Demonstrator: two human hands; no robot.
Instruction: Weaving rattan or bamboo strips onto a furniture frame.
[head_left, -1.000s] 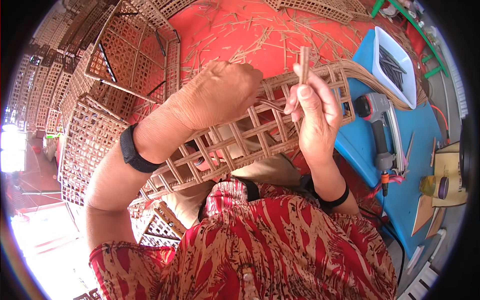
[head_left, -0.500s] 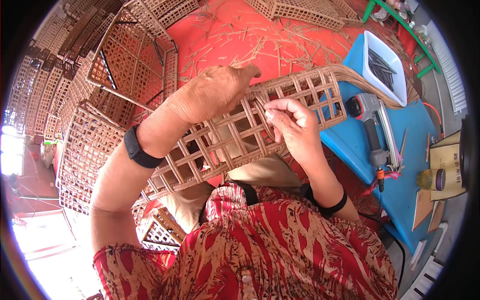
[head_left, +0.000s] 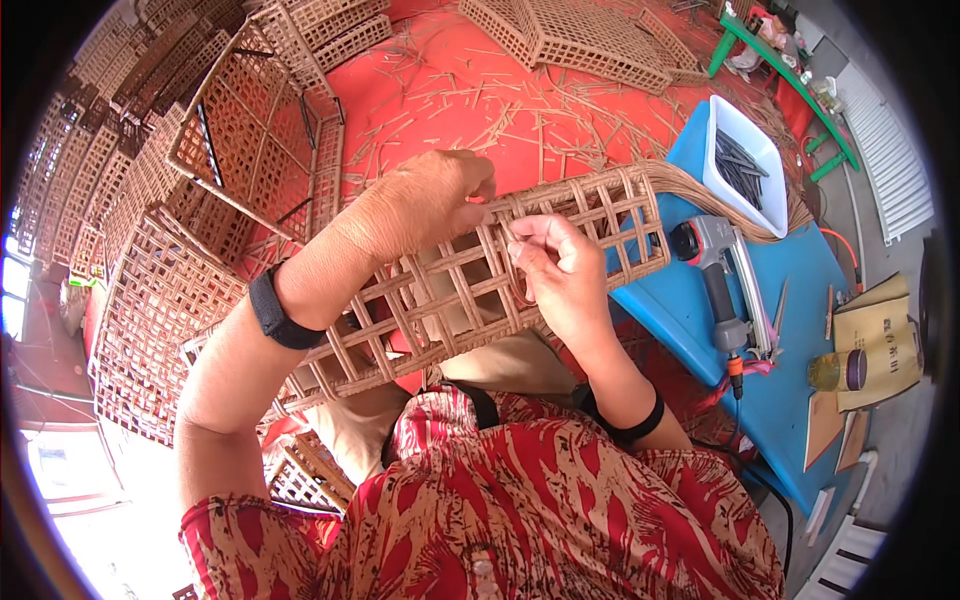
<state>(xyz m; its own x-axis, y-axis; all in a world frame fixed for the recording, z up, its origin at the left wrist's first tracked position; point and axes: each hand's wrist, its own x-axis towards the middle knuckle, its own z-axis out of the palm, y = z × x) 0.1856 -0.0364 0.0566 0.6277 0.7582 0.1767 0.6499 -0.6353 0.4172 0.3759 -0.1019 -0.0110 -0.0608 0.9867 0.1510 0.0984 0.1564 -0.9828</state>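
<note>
A long brown wicker lattice panel (head_left: pixel 436 312) lies across my lap, slanting up to the right. My left hand (head_left: pixel 425 200) is bent over its far rim with the fingers curled; what they hold there is hidden. Close beside it, my right hand (head_left: pixel 563 265) pinches a thin wicker strand against the lattice, thumb and forefinger together. From the panel's right end a bundle of long loose strands (head_left: pixel 705 193) trails over the blue table. Dark bands sit round both my forearms.
On the blue table (head_left: pixel 675 330) at right lie a nail gun (head_left: pixel 722 285), a white bin (head_left: pixel 747 165) of dark strips and a small jar (head_left: pixel 838 370). Wicker frames (head_left: pixel 250 130) stand at left, with more (head_left: pixel 570 45) beyond. Cut strands litter the red floor (head_left: pixel 400 110).
My left hand's fingers, stretched toward the right before, are now curled down at the far rim. The right hand has come nearer to it. The whole view has shifted slightly.
</note>
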